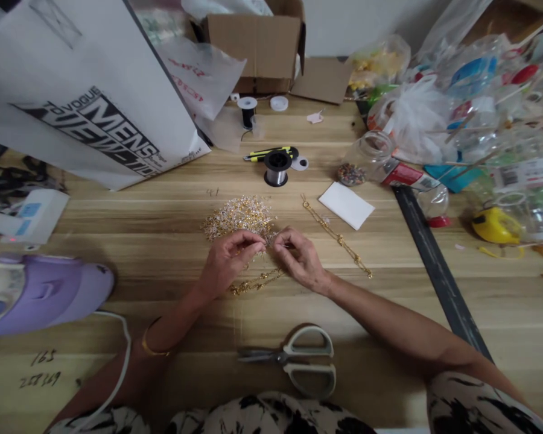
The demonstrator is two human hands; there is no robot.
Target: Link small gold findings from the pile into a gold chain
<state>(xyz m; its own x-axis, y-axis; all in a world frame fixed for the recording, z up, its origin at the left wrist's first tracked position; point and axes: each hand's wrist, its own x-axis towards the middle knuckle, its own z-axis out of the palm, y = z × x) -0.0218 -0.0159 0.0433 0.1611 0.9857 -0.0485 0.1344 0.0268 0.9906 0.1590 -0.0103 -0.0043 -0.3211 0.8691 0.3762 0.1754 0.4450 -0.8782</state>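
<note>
My left hand (230, 259) and my right hand (300, 258) meet fingertip to fingertip at the near edge of a pile of small pale gold beads (239, 216) on the wooden table (131, 241). Both hands pinch something tiny between thumb and forefinger; it is too small to identify. A gold beaded strand (256, 281) lies under and between my hands. A second gold strand (337, 236) runs diagonally just to the right of my right hand.
Grey-handled scissors (298, 358) lie near the front edge. A wire spool (277, 167), a yellow-black cutter (266, 153), a white card (346, 205) and an open jar (380, 160) sit behind. A purple device (40, 292) is left; a white bag (85, 96) and cardboard box (257, 45) stand behind.
</note>
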